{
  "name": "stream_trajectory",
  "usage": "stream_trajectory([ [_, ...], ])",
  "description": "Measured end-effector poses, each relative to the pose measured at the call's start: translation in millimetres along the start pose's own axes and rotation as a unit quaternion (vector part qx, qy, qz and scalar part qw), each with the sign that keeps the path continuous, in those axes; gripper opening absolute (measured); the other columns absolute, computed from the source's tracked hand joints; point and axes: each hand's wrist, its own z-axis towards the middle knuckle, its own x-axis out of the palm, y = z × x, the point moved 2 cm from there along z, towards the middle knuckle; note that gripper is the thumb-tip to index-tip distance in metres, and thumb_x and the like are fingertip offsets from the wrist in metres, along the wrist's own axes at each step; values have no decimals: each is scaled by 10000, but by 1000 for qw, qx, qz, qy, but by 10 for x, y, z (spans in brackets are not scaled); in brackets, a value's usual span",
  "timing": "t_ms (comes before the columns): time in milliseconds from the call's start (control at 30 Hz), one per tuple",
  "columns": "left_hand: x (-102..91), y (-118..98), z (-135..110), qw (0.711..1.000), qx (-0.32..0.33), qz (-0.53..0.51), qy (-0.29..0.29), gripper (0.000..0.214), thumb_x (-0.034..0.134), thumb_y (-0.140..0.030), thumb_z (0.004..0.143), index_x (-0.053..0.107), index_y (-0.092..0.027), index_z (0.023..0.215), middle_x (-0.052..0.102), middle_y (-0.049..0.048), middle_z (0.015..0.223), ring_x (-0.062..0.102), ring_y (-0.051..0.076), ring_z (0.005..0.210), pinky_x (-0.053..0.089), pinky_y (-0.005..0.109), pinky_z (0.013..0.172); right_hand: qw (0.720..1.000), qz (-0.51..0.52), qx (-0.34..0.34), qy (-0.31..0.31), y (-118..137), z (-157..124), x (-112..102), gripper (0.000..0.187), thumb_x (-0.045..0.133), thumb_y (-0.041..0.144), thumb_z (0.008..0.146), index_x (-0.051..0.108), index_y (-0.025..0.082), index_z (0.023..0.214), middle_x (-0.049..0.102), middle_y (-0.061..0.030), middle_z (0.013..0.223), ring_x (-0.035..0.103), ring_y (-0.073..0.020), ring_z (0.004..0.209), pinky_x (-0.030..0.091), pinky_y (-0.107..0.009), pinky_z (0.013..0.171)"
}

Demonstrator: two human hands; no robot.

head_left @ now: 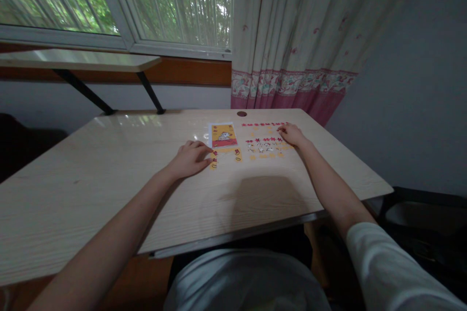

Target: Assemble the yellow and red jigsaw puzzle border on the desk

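On the light wooden table (109,175) lies a small picture card (222,135) showing a cartoon figure on yellow and red. Beside it, small yellow and red puzzle pieces (263,146) are laid out in rows. My left hand (190,158) rests palm down just left of the card, fingers curled loosely, fingertips touching a loose yellow piece (213,160). My right hand (291,134) lies at the right end of the rows, its fingertips pressed on a piece there. Another loose piece (238,155) sits below the card.
A round cable hole (241,113) is in the table's far edge. Behind stand a window (116,0) with a shelf on black brackets (80,60), a patterned curtain (299,39) and a grey wall at right. The table's near edge runs above my lap.
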Motion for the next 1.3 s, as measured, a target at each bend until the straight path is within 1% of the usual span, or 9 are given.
stream_trajectory([
  [300,-4,-12,2,1000,0,8,10,478,482,-539,862,671,-207,1149,601,129,1210,506,321,1094,390,498,939,1000,7,7,-3,9,-2,-23,329,482,328,922,687,213,1151,648,-123,1189,585,-257,1098,437,-382,966],
  [567,33,27,5,1000,9,2,-1,423,500,-521,859,665,-239,1127,624,100,1176,521,303,1088,389,487,937,1000,10,-8,-8,38,2,-19,326,463,280,925,692,202,1143,669,-106,1171,588,-236,1107,441,-348,967],
  [833,23,16,2,1000,7,3,8,467,474,-539,865,660,-210,1141,613,121,1207,523,317,1091,403,502,937,1000,11,-4,-9,59,-18,-41,326,481,316,919,697,201,1134,675,-115,1168,600,-249,1088,450,-358,944],
  [1000,17,10,4,1000,7,5,10,460,481,-531,863,660,-213,1142,614,120,1204,525,320,1099,405,503,938,1000,14,-2,-5,65,-17,-48,324,482,322,917,698,203,1126,677,-109,1166,606,-241,1078,454,-347,935],
  [1300,34,23,14,1000,11,12,12,463,477,-532,875,657,-202,1147,620,119,1193,528,311,1088,404,494,940,1000,17,-4,-9,79,-38,-59,304,489,294,910,699,191,1104,680,-103,1160,600,-235,1083,446,-337,934],
])
